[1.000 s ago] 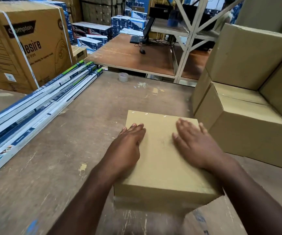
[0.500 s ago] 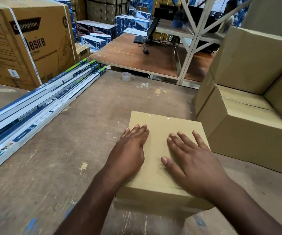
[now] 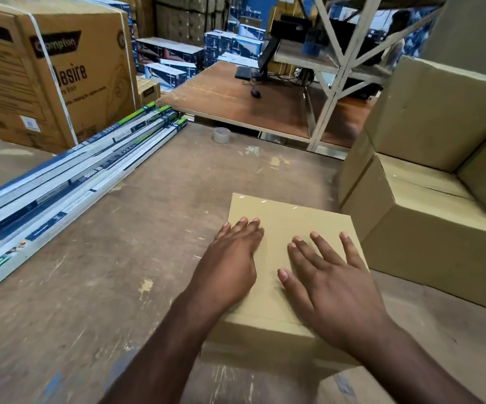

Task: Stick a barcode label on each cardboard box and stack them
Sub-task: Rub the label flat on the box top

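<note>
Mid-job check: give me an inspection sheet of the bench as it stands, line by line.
Surface: worn wooden bench, scuffed, paint flecks.
Job's things: small box flat on the bench; no label seen on its top. Stack of plain boxes to its right.
Clutter: long cartons lying along the left; tape roll at the far edge.
Grippers: left hand and right hand both flat on the small box, fingers straight.
Cables: some behind the monitor on the far desk; none on the bench.
Surroundings: big printed box far left, metal rack, stacked stock behind.
</note>
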`<control>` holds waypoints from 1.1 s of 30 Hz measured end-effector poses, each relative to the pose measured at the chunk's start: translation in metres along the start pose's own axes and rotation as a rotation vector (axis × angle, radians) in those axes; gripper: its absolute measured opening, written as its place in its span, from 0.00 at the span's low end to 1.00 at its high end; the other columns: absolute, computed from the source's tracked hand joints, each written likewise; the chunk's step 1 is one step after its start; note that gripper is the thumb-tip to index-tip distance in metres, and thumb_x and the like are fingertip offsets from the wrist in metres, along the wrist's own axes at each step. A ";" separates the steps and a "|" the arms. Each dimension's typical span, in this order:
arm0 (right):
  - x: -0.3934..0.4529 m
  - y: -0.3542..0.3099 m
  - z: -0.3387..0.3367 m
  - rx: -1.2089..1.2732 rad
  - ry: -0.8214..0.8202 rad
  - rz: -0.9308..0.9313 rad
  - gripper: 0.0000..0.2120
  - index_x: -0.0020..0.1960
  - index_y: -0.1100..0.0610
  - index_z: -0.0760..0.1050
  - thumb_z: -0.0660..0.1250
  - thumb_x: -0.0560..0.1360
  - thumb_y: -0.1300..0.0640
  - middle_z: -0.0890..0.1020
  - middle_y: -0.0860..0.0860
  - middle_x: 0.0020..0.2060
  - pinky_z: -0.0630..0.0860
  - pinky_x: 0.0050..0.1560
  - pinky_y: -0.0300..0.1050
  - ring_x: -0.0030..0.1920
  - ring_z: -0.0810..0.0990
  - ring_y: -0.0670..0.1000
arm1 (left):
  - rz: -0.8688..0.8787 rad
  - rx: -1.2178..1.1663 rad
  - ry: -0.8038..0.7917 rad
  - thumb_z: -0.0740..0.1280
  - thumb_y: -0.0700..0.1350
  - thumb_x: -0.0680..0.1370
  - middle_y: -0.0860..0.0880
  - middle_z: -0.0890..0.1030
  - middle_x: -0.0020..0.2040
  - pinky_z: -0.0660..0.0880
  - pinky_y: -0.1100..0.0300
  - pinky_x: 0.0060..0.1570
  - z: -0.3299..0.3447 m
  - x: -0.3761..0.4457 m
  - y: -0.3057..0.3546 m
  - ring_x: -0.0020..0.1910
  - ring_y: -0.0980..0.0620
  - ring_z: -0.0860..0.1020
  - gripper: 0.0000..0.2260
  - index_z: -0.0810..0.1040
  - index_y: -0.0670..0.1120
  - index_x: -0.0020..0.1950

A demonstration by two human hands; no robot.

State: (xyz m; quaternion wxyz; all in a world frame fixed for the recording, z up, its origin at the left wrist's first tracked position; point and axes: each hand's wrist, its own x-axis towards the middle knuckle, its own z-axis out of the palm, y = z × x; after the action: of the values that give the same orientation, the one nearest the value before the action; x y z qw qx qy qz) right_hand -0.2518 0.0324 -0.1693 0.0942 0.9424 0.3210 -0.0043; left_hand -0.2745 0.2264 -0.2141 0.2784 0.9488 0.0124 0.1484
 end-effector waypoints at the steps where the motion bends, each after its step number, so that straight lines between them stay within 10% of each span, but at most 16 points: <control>1: 0.008 0.003 0.001 0.006 -0.013 0.031 0.39 0.84 0.50 0.55 0.32 0.82 0.32 0.57 0.45 0.83 0.33 0.80 0.61 0.84 0.48 0.50 | 0.007 0.007 -0.006 0.57 0.35 0.81 0.52 0.61 0.82 0.43 0.61 0.78 0.000 0.001 0.000 0.81 0.55 0.55 0.26 0.66 0.48 0.79; 5: 0.045 0.017 0.001 0.111 -0.086 0.136 0.40 0.85 0.55 0.41 0.34 0.81 0.32 0.43 0.51 0.85 0.35 0.81 0.58 0.84 0.41 0.50 | -0.009 -0.015 0.013 0.57 0.34 0.81 0.52 0.62 0.81 0.44 0.61 0.79 -0.001 0.000 -0.001 0.81 0.55 0.55 0.25 0.67 0.48 0.79; 10: 0.006 -0.007 0.001 0.305 -0.142 -0.309 0.32 0.84 0.46 0.35 0.40 0.84 0.37 0.32 0.39 0.80 0.32 0.80 0.42 0.78 0.28 0.37 | -0.034 -0.093 0.020 0.56 0.35 0.83 0.54 0.64 0.80 0.44 0.59 0.80 0.002 -0.002 -0.007 0.81 0.57 0.54 0.24 0.67 0.48 0.79; 17: 0.018 0.102 0.011 0.207 -0.081 0.258 0.50 0.84 0.48 0.39 0.24 0.67 0.25 0.40 0.44 0.83 0.33 0.80 0.47 0.82 0.37 0.44 | -0.036 -0.102 0.007 0.54 0.33 0.82 0.55 0.61 0.81 0.44 0.57 0.80 0.006 -0.001 -0.007 0.82 0.56 0.53 0.26 0.65 0.49 0.80; 23: -0.002 0.006 0.013 0.307 -0.076 -0.252 0.36 0.83 0.42 0.35 0.33 0.79 0.30 0.35 0.37 0.81 0.35 0.81 0.44 0.79 0.30 0.36 | -0.017 -0.131 0.000 0.55 0.34 0.83 0.54 0.63 0.80 0.44 0.58 0.80 0.003 -0.003 -0.008 0.81 0.56 0.54 0.25 0.68 0.48 0.79; 29: 0.043 0.042 0.016 0.270 -0.047 0.097 0.37 0.85 0.52 0.38 0.40 0.83 0.33 0.38 0.48 0.84 0.36 0.81 0.46 0.82 0.36 0.46 | -0.022 -0.138 0.010 0.55 0.34 0.83 0.54 0.63 0.80 0.42 0.63 0.78 0.001 -0.004 -0.008 0.81 0.55 0.54 0.23 0.68 0.48 0.78; 33: 0.006 -0.008 0.008 0.264 -0.075 -0.183 0.35 0.84 0.51 0.36 0.41 0.85 0.35 0.34 0.46 0.82 0.34 0.81 0.45 0.81 0.31 0.45 | -0.019 -0.153 0.037 0.56 0.34 0.83 0.54 0.65 0.80 0.43 0.63 0.77 0.003 -0.005 -0.009 0.81 0.56 0.55 0.23 0.69 0.47 0.78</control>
State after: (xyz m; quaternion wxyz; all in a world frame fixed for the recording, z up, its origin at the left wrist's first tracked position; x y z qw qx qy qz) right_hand -0.2518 0.0406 -0.1794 -0.0193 0.9125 0.3986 -0.0900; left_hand -0.2776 0.2320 -0.2225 0.3514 0.9216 0.0152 0.1640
